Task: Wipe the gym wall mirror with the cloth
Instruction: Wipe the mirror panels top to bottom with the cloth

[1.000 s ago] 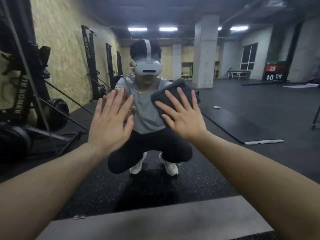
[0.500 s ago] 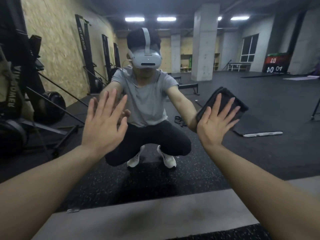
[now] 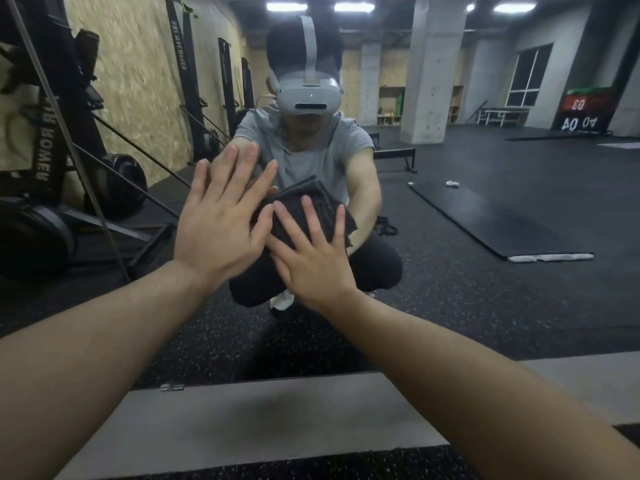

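Wiping is under way — the right hand [image 3: 313, 261], fingers spread flat, presses the dark cloth [image 3: 304, 206] on the mirror [image 3: 485, 306]. The left hand [image 3: 221, 223] lies flat beside it. Next — slide the cloth sideways.

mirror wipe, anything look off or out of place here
Nothing looks damaged or spilled. The right hand presses the dark cloth flat on the mirror, and the left hand lies open on the glass beside it, where a bare palm may leave prints. In the reflection, a small white scrap lies on the floor.
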The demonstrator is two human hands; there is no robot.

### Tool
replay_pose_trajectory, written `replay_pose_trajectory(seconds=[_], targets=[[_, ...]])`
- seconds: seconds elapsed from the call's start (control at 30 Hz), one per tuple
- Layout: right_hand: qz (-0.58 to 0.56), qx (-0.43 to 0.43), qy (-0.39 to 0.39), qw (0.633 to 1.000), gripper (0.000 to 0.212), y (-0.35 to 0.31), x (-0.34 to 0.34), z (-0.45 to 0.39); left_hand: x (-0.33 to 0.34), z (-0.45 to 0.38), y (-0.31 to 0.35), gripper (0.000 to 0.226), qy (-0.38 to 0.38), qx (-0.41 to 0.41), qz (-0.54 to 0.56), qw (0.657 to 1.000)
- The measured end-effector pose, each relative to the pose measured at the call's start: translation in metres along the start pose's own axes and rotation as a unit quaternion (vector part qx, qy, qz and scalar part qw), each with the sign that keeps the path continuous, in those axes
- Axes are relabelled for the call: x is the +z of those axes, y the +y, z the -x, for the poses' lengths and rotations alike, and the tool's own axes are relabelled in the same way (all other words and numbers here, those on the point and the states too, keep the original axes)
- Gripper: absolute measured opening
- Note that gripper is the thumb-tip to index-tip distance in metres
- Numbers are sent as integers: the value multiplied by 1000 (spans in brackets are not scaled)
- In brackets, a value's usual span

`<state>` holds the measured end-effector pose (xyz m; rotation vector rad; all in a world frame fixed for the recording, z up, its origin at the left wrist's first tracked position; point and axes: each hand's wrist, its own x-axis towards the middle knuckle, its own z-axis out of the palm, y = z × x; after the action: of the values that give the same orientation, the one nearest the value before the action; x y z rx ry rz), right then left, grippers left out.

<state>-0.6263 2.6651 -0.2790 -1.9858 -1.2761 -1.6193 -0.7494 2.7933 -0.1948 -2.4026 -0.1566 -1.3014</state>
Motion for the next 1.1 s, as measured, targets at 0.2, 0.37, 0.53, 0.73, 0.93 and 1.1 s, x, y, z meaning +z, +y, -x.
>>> replay_pose_trajectory(seconds=[0.2,0.37,0.53,0.73,0.93,1.1], targets=[[14,-103,-19,994,48,48,-16,11,10,4,24,66,-16,-65,22,998],[42,-15,-19,999,48,129,-37,61,18,12,48,67,-21,-84,34,996],[67,93,-40,993,50,205,-56,121,27,31,67,69,-56,-64,33,996],[37,261,-48,963,53,215,-59,157,36,51,77,70,-72,-63,43,994],[0,386,37,922,53,144,-27,120,39,71,58,72,-81,-109,43,990],[-12,244,11,970,50,63,-1,96,35,77,43,70,-65,-104,83,989]])
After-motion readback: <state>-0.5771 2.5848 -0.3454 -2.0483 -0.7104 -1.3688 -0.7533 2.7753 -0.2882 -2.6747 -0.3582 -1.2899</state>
